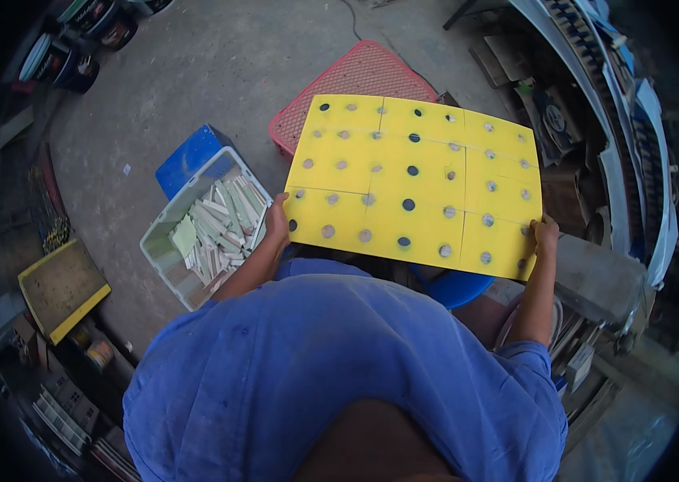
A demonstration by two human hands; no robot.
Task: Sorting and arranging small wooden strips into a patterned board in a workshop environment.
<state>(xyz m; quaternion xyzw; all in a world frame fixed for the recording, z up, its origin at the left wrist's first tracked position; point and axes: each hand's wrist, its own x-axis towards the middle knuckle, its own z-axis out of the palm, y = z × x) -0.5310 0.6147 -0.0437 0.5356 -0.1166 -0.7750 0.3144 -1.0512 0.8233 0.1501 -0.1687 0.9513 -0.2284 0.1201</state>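
A flat yellow board [390,187] with rows of round holes and thin straight seams is held up in front of me by its two side edges. My left hand [278,222] grips its left edge near the lower corner. On the opposite side, my right hand [544,234] has hold of the right edge, thumb on the board's face. Through some holes the things beneath show. Under the board's far edge lies a red plastic crate [357,72] with a mesh surface. Part of a blue round container [463,290] peeks out below the near edge.
Left of the board, a pale plastic bin [161,226] holds many cut strips, beside a blue box [192,158]. Paint buckets [68,69] stand at the upper left. A yellow-edged panel [65,289] is at the left; a grey metal machine part [598,280] is at the right.
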